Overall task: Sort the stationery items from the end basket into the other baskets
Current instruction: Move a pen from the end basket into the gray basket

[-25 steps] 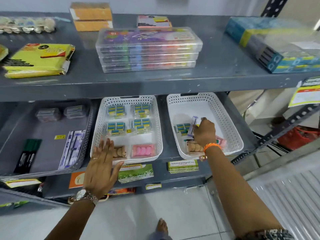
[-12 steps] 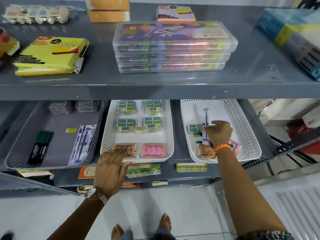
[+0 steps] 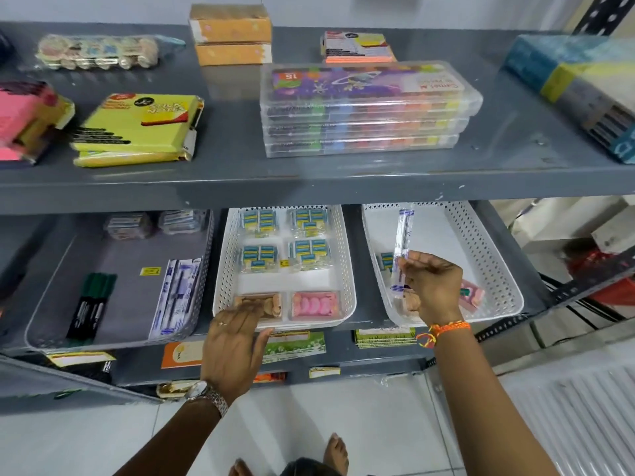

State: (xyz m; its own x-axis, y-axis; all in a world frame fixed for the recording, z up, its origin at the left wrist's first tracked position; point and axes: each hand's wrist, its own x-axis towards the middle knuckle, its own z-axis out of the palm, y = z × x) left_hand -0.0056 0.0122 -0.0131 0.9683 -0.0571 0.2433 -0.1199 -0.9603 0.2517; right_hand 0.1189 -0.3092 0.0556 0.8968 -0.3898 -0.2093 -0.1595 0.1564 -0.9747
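Observation:
Three baskets sit on the lower shelf. In the right white basket (image 3: 494, 255), my right hand (image 3: 433, 284) grips a clear pen packet (image 3: 402, 242), held upright above a blue eraser pack (image 3: 385, 260), a tan pack (image 3: 411, 302) and a pink pack (image 3: 471, 294). My left hand (image 3: 237, 345) lies flat with fingers apart on the front rim of the middle white basket (image 3: 347, 269), over a tan pack (image 3: 271, 304) and beside a pink eraser pack (image 3: 314, 305). The grey basket (image 3: 120, 269) on the left holds green markers (image 3: 92, 304) and pen packets (image 3: 177, 297).
The upper shelf (image 3: 309, 180) juts out over the baskets and carries stacked clear colour cases (image 3: 367, 111), yellow note pads (image 3: 137, 128), orange boxes (image 3: 230, 36) and a blue pack (image 3: 577, 84). Labels and small packs line the shelf front. My bare feet (image 3: 336, 451) stand on white floor.
My right hand has lifted the pen packet up out of the right basket's contents. My left hand slid forward onto the middle basket's front rim. The view moved closer.

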